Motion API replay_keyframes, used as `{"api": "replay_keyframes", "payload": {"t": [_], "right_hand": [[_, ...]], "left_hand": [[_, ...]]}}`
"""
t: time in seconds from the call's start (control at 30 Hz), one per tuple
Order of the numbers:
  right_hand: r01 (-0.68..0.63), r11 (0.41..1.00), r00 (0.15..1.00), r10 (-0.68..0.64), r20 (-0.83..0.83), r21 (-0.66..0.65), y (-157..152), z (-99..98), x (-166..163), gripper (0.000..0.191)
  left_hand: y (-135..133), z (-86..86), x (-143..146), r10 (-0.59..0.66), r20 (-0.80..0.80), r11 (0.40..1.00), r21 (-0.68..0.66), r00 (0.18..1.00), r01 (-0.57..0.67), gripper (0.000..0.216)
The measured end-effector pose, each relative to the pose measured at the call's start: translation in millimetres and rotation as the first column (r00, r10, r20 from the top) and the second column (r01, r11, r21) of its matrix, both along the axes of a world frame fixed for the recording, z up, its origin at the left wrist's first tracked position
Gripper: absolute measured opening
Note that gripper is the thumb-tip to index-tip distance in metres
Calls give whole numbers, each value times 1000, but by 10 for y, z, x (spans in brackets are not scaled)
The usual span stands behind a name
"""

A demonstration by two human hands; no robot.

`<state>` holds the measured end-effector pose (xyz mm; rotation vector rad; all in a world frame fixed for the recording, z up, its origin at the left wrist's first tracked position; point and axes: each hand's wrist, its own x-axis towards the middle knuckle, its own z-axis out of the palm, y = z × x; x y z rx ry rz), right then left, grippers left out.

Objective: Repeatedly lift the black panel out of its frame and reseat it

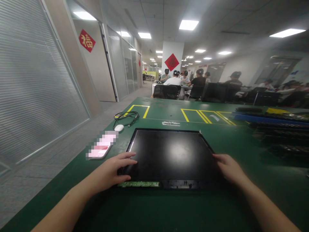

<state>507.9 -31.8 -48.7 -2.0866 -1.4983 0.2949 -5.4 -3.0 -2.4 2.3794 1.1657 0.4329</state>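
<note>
Count: one screen (169,154), one phone (100,148), one mouse (119,128), one cable (126,116).
Place: screen flat on desk (169,209), near edge.
Left hand (113,170): spread flat on near-left corner.
Right hand (228,167): open, fingers at right edge.

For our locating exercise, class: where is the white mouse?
In the head view the mouse lies left on the table, between the phone and the coiled cable, left of the panel.
</note>
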Motion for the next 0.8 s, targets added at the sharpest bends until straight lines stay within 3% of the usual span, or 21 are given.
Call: {"api": "replay_keyframes", "payload": {"t": [0.27, 0.63, 0.8], "right_hand": [[3, 999, 998, 0, 69, -37, -13, 31, -36, 43], [-4, 999, 992, 11, 127, -54, -36, 35, -67, 46], [2, 999, 992, 4, 128, -50, -45, 52, -73, 45]], "left_hand": [[-47, 76, 52, -62, 0, 998, 24, 998, 62, 40], [-37, 12, 33, -71, 1, 995, 66, 997, 71, 33], [-14, 12, 63, 44, -35, 997, 72, 998, -41, 38]]}}
